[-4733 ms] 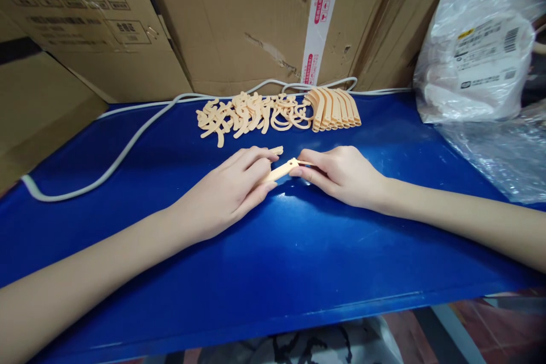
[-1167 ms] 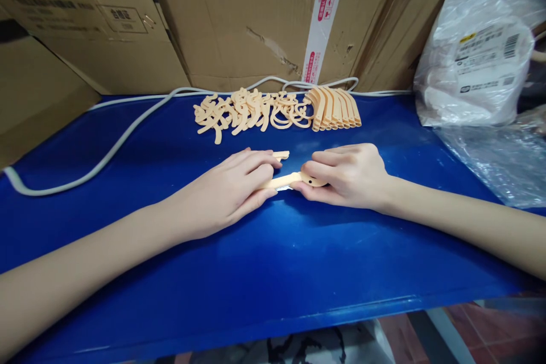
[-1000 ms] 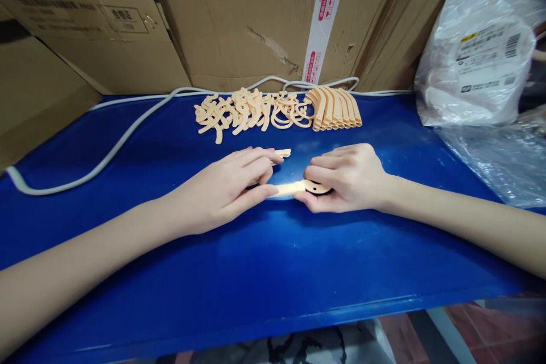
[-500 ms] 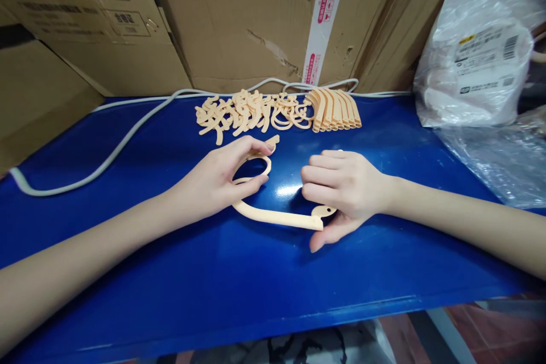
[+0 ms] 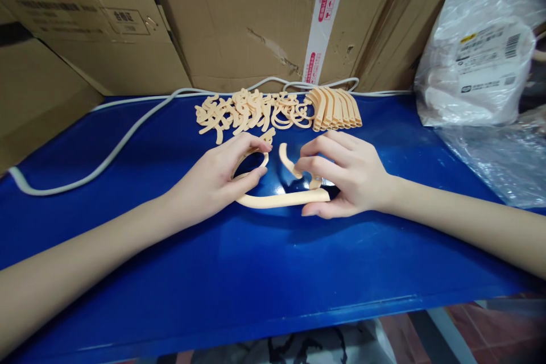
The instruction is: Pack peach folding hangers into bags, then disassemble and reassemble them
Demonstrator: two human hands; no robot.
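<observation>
A peach-coloured curved plastic strap (image 5: 277, 200) lies across the blue table top (image 5: 256, 273) between my two hands. My left hand (image 5: 213, 179) pinches its looped left end between thumb and fingers. My right hand (image 5: 345, 173) grips the right end, where a second short curved peach piece (image 5: 288, 160) rises from my fingertips. How the two pieces meet under my right fingers is hidden.
Behind my hands lies a loose pile of peach plastic pieces (image 5: 247, 111) and a neat fanned stack of them (image 5: 335, 108). A white cable (image 5: 106, 153) runs along the back. Cardboard boxes (image 5: 239, 17) wall the rear. Clear plastic bags (image 5: 478, 51) sit at right.
The piece was held straight and short between both hands; it has since opened into a long curved strap. My right hand has closed on its right end with a short curved piece.
</observation>
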